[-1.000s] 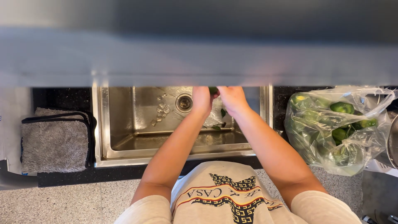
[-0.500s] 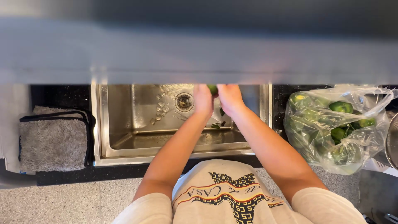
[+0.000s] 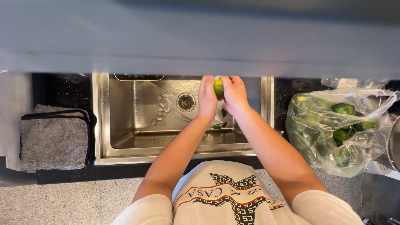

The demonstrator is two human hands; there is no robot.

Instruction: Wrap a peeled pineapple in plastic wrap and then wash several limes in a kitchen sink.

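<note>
Left hand (image 3: 207,96) and right hand (image 3: 234,94) both clasped one green fruit (image 3: 218,87) between them, held over the steel sink (image 3: 125,125) (likely so drips land in the basin). Leaves (image 3: 220,124) lay below. Sink's left half open; grey towel (image 3: 54,139) left, fruit bag (image 3: 337,125) right on the tabletop.
</note>
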